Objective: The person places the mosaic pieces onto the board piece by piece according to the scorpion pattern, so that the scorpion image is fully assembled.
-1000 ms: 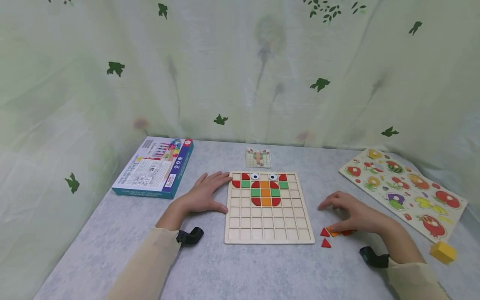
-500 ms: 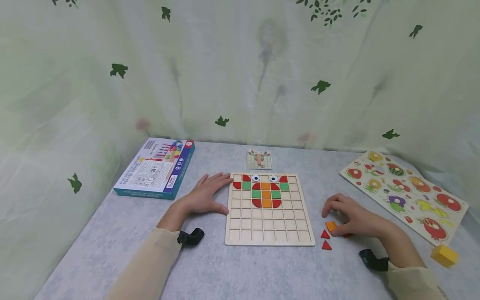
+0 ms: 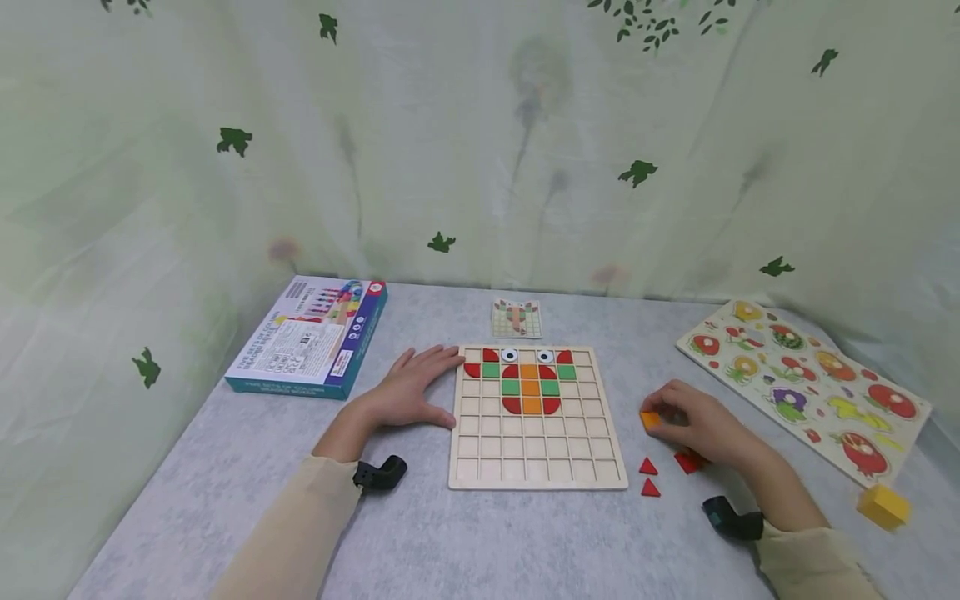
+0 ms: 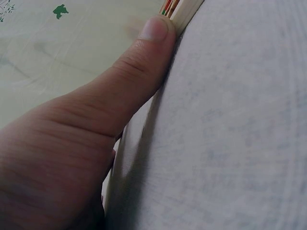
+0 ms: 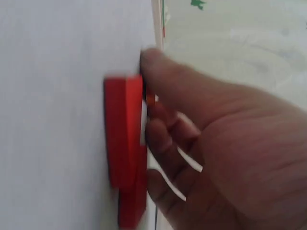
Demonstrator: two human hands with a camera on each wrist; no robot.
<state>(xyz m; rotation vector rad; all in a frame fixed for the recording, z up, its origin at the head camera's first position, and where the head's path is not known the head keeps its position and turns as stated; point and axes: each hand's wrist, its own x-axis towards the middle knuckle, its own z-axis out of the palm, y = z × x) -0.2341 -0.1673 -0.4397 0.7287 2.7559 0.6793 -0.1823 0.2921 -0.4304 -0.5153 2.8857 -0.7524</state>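
A wooden grid board (image 3: 536, 450) lies mid-table, with red, green and orange tiles and two eye tiles set in its upper rows. My left hand (image 3: 408, 387) rests at the board's left edge, fingers spread; in the left wrist view the thumb (image 4: 139, 62) touches the board's side. To the right of the board, my right hand (image 3: 697, 421) pinches an orange square tile (image 3: 650, 422) between thumb and fingers. Two red triangle tiles (image 3: 649, 477) lie below that hand, and red tiles (image 3: 687, 462) sit partly under its palm. Red tiles (image 5: 122, 134) also show close by in the right wrist view.
Behind the board lies a small pattern card (image 3: 516, 318). A boxed set (image 3: 306, 336) is at the back left. On the right lie a fruit puzzle board (image 3: 806, 379) and a yellow block (image 3: 884, 507). A pale printed curtain (image 3: 480, 150) hangs behind the table.
My right hand has taken hold of the orange tile and moved it slightly up and left, away from the red tiles. My left hand stays at the board's edge.
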